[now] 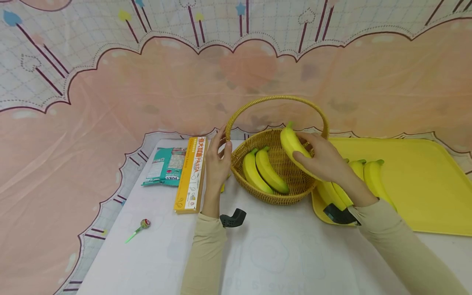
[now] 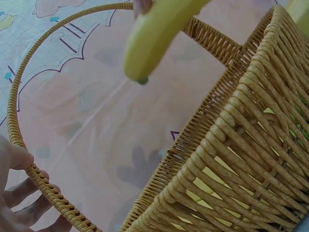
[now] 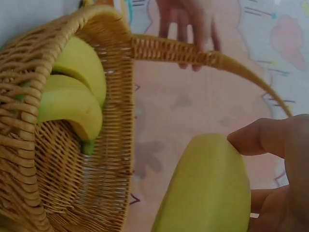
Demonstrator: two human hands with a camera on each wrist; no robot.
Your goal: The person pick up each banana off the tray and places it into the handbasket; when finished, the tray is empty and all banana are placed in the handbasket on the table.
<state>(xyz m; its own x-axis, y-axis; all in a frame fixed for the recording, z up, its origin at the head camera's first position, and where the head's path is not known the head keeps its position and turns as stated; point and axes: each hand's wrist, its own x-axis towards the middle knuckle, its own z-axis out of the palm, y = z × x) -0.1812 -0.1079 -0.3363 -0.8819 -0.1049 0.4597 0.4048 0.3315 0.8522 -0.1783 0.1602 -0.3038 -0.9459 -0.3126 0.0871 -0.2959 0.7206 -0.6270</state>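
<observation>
Green-sticked, a lollipop lies at the far left of the white table, followed by a teal packet and a yellow pasta box. Next, the wicker basket is steadied at the foot of its arched handle by the left hand, whose fingers are curled round the woven strand. Two bananas already lie inside the basket. Above its right rim, a third banana is clamped in the right hand, thumb and fingers wrapped round its middle, stem end up. Further right, more bananas rest on a yellow tray.

A snag is judged likely if the held banana is lowered steeply: its tip could catch the handle or the rim, and the basket could be tipped. Should the left hand's hold be loosened, the basket might be pushed towards the pasta box.
</observation>
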